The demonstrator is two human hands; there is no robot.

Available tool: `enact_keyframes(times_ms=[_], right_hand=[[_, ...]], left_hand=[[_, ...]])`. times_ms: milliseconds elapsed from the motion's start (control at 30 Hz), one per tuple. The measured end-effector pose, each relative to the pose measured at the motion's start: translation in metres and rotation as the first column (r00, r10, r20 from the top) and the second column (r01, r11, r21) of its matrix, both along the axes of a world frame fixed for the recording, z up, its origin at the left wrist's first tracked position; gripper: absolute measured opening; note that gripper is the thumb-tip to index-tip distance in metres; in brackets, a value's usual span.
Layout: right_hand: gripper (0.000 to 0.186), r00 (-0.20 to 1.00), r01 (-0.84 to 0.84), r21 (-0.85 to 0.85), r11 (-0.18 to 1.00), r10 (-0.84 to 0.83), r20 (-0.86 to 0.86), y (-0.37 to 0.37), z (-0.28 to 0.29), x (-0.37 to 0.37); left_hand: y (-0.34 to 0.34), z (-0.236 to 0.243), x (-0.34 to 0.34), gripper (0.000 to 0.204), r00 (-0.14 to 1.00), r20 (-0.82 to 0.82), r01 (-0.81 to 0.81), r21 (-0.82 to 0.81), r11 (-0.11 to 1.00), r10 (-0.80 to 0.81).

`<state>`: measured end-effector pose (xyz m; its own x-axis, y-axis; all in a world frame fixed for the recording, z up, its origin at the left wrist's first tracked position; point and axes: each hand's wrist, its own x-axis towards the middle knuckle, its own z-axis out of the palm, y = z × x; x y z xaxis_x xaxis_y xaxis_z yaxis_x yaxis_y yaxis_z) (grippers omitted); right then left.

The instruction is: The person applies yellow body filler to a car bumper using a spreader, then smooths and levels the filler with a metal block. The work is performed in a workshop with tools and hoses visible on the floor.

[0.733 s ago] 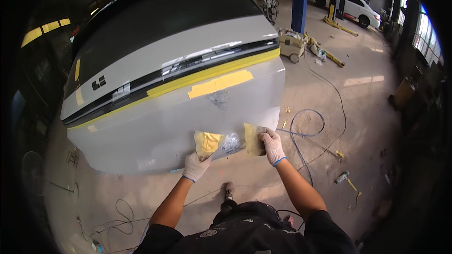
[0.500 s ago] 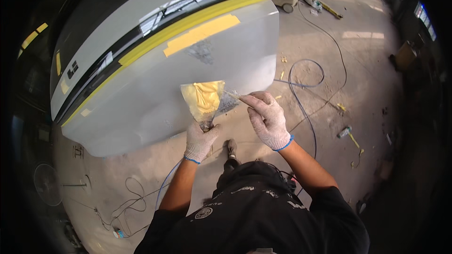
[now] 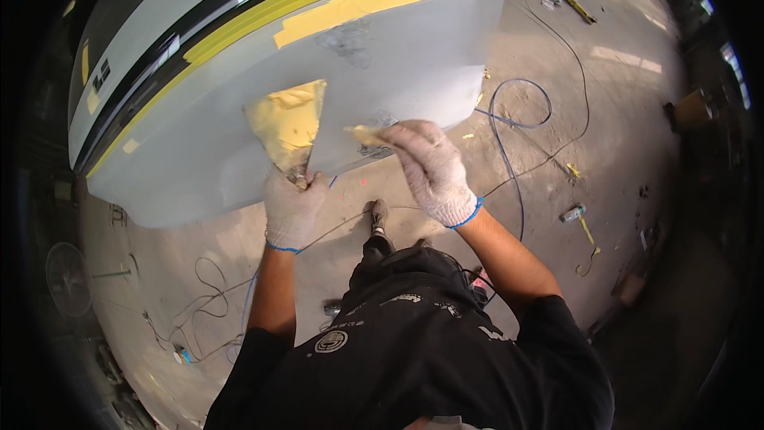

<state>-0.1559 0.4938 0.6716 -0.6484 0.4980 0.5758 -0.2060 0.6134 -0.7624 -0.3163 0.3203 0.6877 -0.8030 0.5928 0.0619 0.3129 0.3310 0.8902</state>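
My gloved left hand (image 3: 296, 209) is closed round the handle of a wide putty knife (image 3: 288, 161), blade up. A thick layer of yellow filler (image 3: 293, 115) covers the blade. To its right, my gloved right hand (image 3: 434, 171) pinches a thin spreader (image 3: 360, 135), its end smeared with yellow and slightly blurred. The spreader and the knife are apart. Both hands are in front of a grey vehicle panel (image 3: 231, 175). Dark scuffed patches show on it, one (image 3: 346, 38) below a flat yellow strip (image 3: 350, 8), another (image 3: 374, 150) partly behind the spreader and fingers.
Yellow masking tape (image 3: 263, 25) runs along the panel's upper part, beside dark trim. On the floor at right lie a looped blue hose (image 3: 495, 111), a dark cable (image 3: 587, 103) and a small bottle (image 3: 571, 213). Tangled cables (image 3: 195, 302) lie at lower left.
The putty knife has moved left and up, away from the spreader. My right hand has shifted slightly left, and the spreader's end now shows a yellow smear. The whole view has shifted too.
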Motion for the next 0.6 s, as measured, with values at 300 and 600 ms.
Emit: enact_keyframes(times_ms=[300,600], right_hand=[[0.061,0.957,0.288,0.697,0.657,-0.219,-0.19,0.032,0.038,-0.096],[0.055,0.94,0.285,0.721,0.631,-0.33,-0.083,0.022,0.015,-0.091]], left_hand=[[-0.021,-0.035,-0.022,0.02,0.971,0.201,-0.193,0.335,0.922,0.13],[-0.032,-0.06,-0.02,0.023,0.939,0.343,-0.177,0.371,0.912,0.043]])
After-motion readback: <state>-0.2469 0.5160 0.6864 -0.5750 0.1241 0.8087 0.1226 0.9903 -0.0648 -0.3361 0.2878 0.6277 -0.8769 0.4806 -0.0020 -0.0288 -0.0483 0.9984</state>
